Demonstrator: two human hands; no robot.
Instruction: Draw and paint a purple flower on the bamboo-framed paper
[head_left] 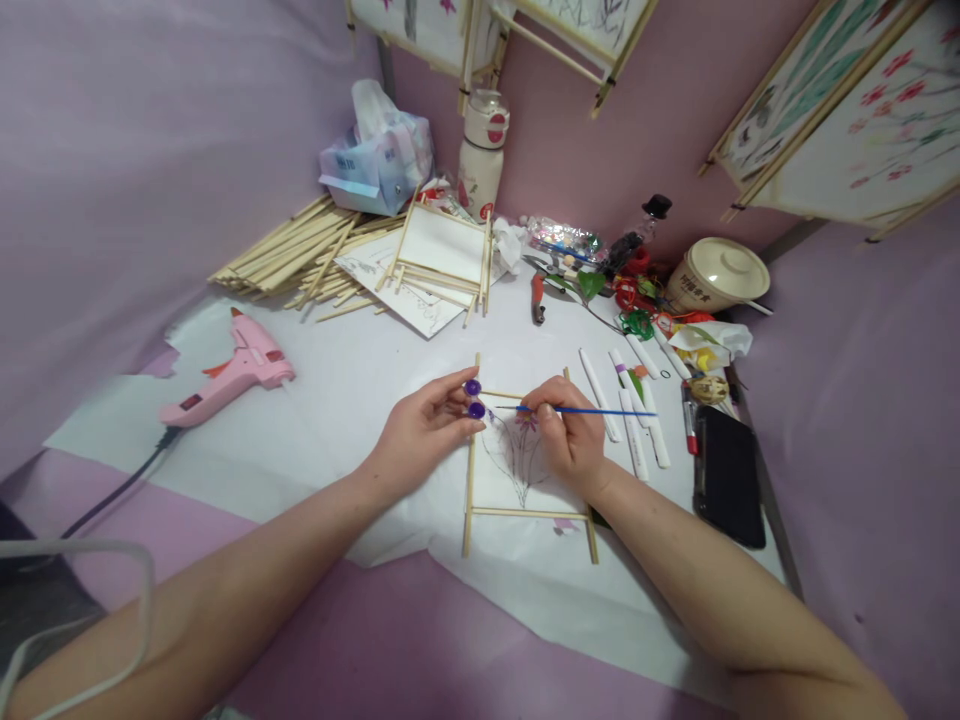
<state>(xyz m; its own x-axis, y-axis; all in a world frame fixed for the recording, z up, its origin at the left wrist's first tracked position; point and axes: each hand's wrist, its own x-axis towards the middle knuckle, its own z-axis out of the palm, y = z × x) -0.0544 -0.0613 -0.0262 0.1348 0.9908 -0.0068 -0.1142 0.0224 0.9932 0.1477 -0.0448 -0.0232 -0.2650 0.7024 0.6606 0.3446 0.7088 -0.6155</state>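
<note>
A small wooden-stick frame [471,500] with white paper lies on the table in front of me; a flower sketch [517,455] is drawn on the paper. My left hand [420,435] holds two small purple paint pots [474,398] at the frame's upper left corner. My right hand [570,435] grips a thin blue paintbrush [600,411], its tip pointing left toward the pots and the pink flower part of the drawing.
A pink glue gun [240,370] with its cord lies at left. Loose wooden sticks [300,255], another frame [442,250], tissues [379,160] and a bottle [481,150] stand behind. Several white markers [630,400], a black phone [727,475], a lidded tub [716,275] and clutter sit at right.
</note>
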